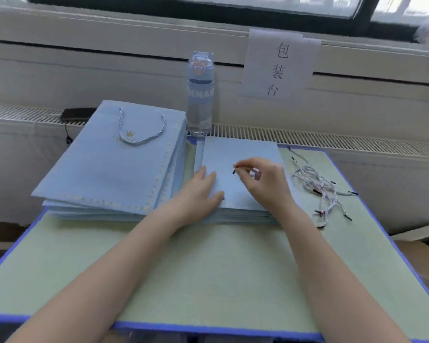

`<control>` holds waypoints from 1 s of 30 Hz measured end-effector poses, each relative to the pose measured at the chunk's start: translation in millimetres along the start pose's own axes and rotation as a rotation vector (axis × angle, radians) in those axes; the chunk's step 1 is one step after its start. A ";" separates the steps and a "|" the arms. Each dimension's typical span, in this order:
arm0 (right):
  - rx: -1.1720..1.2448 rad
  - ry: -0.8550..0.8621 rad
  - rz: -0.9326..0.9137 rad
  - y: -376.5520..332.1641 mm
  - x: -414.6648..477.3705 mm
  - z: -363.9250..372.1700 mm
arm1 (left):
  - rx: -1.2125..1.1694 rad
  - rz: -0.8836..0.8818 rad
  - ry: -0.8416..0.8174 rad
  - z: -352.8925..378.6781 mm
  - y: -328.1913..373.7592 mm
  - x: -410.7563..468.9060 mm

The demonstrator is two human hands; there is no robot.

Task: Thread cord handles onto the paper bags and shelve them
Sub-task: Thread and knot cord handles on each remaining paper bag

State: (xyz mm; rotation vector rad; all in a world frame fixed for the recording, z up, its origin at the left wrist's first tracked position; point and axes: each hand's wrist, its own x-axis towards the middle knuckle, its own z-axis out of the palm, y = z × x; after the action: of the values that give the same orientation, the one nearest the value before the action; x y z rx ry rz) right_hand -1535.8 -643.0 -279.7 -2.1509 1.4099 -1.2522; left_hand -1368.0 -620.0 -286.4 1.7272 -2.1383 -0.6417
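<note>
Blue paper bag (243, 154) under our hands.
Our left hand (198, 191) presses it, fingers straight; our right hand (263, 184) pinches a cord tip (234, 171).

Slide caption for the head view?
The right hand pinches a cord over the bag stack; the left hand rests on it.

Matt pale-blue paper bags (104, 169) are lying on a finely woven-looking green mat (208, 268). Twisted cords (312, 181) are showing a ropy texture. A clear plastic bottle (200, 100) is gleaming glossily behind them.
</note>
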 end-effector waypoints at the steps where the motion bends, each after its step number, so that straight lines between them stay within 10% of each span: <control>1: 0.028 -0.109 0.033 1.6 -2.1 -1.8 | 0.002 0.015 -0.002 2.7 0.6 -6.3; 6: 0.054 -0.417 0.064 9.2 -12.4 -9.2 | -0.006 0.020 -0.126 5.5 2.7 -14.3; 19: -0.162 -0.350 -0.212 8.6 -8.8 9.1 | -0.151 0.091 0.027 2.6 -2.9 -15.5; 30: -0.038 -0.341 0.042 2.4 -7.0 -10.5 | -0.247 0.134 0.393 5.2 -4.1 -15.0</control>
State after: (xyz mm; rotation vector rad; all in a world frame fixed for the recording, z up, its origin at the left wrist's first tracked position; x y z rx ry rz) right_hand -1546.6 -636.0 -278.6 -2.2159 1.3332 -0.7994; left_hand -1363.9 -605.4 -292.4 1.4278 -1.8008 -0.4615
